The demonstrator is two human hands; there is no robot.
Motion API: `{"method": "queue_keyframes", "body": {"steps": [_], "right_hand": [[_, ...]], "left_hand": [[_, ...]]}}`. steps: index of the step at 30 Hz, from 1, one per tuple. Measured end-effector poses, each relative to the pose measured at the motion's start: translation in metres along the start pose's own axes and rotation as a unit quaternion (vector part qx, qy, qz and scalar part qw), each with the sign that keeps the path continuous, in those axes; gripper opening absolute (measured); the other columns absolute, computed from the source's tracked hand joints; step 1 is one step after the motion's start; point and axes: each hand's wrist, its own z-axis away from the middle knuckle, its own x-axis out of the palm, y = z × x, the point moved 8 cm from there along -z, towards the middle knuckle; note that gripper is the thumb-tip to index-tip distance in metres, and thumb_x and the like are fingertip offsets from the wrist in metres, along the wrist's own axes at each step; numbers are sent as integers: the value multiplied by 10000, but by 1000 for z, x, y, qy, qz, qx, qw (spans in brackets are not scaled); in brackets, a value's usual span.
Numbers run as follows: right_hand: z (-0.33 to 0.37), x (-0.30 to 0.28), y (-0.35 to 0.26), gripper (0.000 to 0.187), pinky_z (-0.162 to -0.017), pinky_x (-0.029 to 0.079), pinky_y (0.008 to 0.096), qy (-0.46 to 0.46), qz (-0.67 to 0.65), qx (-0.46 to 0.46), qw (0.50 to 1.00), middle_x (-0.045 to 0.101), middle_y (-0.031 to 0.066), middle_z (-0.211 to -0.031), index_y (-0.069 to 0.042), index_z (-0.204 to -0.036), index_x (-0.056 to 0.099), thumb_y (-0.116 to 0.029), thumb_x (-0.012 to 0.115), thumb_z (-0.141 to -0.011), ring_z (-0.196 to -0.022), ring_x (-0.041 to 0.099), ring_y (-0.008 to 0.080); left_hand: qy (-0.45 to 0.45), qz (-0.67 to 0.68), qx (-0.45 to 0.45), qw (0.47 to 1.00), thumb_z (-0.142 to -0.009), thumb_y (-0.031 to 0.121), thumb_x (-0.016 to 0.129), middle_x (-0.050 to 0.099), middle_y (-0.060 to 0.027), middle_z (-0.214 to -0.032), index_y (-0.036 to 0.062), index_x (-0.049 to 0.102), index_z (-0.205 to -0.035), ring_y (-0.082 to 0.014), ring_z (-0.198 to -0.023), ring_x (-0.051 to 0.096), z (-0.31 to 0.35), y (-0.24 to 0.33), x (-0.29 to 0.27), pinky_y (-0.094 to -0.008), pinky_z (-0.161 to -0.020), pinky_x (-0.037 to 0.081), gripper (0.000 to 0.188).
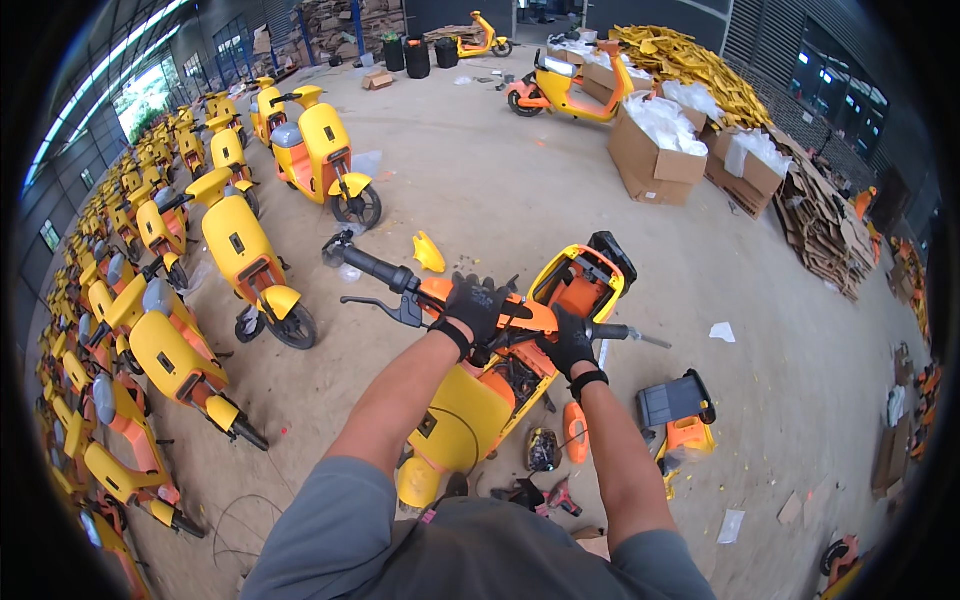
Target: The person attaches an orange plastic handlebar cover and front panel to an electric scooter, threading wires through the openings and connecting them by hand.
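Directly in front of me stands a partly dismantled yellow electric scooter (462,412), with dark wiring showing below its handlebar. An orange handlebar cover (540,318) lies across the bar. My left hand (475,306), in a black glove, is closed over the left part of this cover, beside the black grip (378,266) and brake lever (385,306). My right hand (568,343), also gloved, is closed around the cover's right end; its fingertips are partly hidden. Beyond the handlebar, the open seat compartment (577,290) shows orange inside.
Rows of yellow scooters (240,245) fill the left. A yellow plastic piece (429,252) lies ahead on the floor. To the right are a grey bin-like part (676,402), an orange shell (575,432) and a pink-and-black power drill (563,496). Cardboard boxes (650,165) stand far right.
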Motion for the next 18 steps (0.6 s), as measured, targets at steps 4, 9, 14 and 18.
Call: {"method": "queue_keyframes", "body": {"steps": [4, 9, 14, 18], "right_hand": [[3, -4, -7, 768, -1042, 349, 436, 5, 8, -11, 1000, 468, 198, -1295, -68, -1402, 352, -238, 730, -756, -1230, 408, 376], [2, 2, -1, 747, -1050, 330, 434, 1, -11, -25, 1000, 461, 198, -1311, -54, -1396, 357, -240, 717, -768, -1238, 402, 375], [3, 6, 3, 735, -1057, 312, 433, 15, 11, -37, 999, 458, 198, -1318, -36, -1387, 361, -238, 710, -772, -1246, 399, 375], [3, 5, -3, 724, -1053, 327, 436, 44, -28, -49, 997, 454, 204, -1328, -39, -1378, 371, -227, 714, -768, -1241, 403, 389]], "left_hand": [[-8, -4, -21, 1000, -614, 386, 755, 572, -99, -1177, 197, 547, -1223, -320, -1121, 535, 0, 0, 1, -559, -965, 340, 671], [-28, -19, -40, 999, -634, 362, 745, 545, -109, -1251, 157, 525, -1273, -316, -1185, 503, 0, 4, 0, -516, -999, 335, 706], [-72, -55, -43, 995, -532, 383, 813, 514, -117, -1302, 124, 500, -1295, -311, -1234, 463, 3, 14, -8, -505, -1034, 314, 865], [-40, -74, -53, 995, -435, 379, 859, 504, -122, -1305, 115, 490, -1294, -303, -1237, 457, -2, 3, 11, -472, -1043, 320, 972]]}}
